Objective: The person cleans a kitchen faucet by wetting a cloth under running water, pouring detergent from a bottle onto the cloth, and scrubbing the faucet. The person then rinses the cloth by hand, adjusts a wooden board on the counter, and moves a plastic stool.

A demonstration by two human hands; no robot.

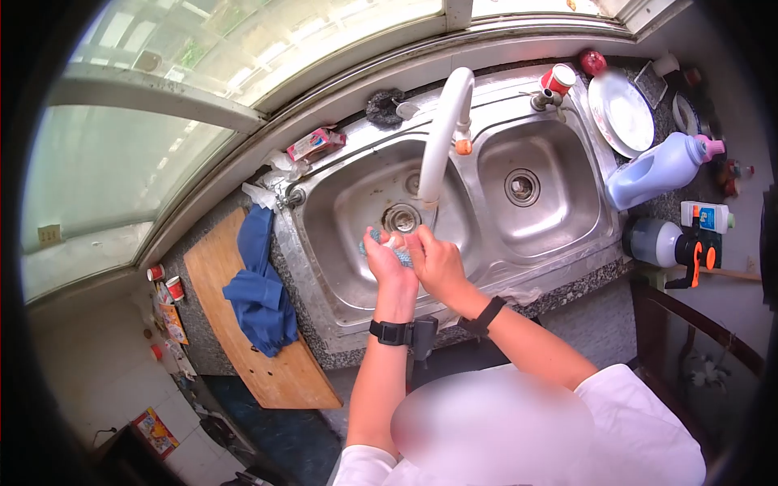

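Single head-worn view, taken from above the wearer's own arms, faced forward and steeply down. Double-bowl steel sink [481, 261] framed mid-picture, near; left hand [389, 270] and right hand [440, 262] caught close to centre. Forearms [539, 344] led in from the bottom edge, white sleeves [640, 413] placed nearest the lens. Window [154, 170] taken in along top and upper left, beyond the granite counter [318, 332]. Horizon tilted: counter slanted up toward the right. Coverage wide, from wooden cutting board [279, 373] to detergent bottle [658, 172]; straight edges bowed, corners blacked out, lower middle blurred
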